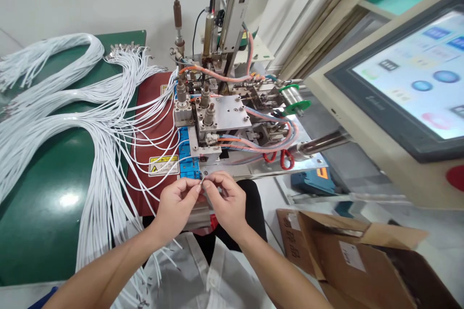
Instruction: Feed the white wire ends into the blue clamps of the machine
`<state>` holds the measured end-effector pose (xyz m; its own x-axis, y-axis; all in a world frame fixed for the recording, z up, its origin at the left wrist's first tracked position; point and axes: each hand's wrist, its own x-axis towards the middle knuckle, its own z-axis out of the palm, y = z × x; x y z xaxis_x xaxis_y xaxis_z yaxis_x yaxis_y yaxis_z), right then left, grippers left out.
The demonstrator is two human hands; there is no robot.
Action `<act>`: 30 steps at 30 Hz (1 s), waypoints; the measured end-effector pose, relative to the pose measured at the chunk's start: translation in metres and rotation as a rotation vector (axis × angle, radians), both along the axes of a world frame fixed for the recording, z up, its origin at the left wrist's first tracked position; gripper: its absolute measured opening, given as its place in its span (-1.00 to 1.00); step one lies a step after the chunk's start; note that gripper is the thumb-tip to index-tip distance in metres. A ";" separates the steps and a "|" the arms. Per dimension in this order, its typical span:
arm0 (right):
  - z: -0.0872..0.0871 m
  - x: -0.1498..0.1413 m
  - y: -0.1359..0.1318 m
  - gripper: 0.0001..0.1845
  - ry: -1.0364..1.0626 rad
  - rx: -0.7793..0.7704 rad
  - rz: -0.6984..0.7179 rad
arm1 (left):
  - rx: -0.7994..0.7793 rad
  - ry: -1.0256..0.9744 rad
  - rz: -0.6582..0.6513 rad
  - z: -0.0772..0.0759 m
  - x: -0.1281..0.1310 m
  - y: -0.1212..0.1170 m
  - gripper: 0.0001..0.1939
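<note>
My left hand (pixel 176 203) and my right hand (pixel 225 201) meet just below the front of a small metal machine (pixel 217 116). Both pinch the same small metal terminal (pixel 202 181) at the end of a thin white wire, fingertips touching. Directly above them sits a blue fixture block (pixel 188 157) with several white wires clipped into it. A big bundle of white wires (pixel 72 106) sweeps from the green table on the left into that block. The wire behind my fingers is hidden.
A green table top (pixel 39 217) lies left, with a red mat (pixel 152 120) and a yellow warning label (pixel 164 165). A touch screen (pixel 409 77) stands at right. Open cardboard boxes (pixel 348 251) sit on the floor at lower right. Orange and blue hoses (pixel 261 140) loop over the machine.
</note>
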<state>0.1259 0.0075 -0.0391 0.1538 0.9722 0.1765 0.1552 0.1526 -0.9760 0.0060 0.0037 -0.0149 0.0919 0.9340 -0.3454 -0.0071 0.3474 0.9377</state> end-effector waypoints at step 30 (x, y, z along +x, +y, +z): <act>0.023 0.024 0.019 -0.87 -0.332 -0.059 0.450 | 0.247 0.416 -0.264 0.003 -0.014 0.007 -0.89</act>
<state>0.1500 0.0262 -0.0165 -0.3329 0.9389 0.0878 0.3882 0.2213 -0.8946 -0.0085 0.0103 -0.0115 0.2363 0.9557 -0.1755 0.4386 0.0562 0.8969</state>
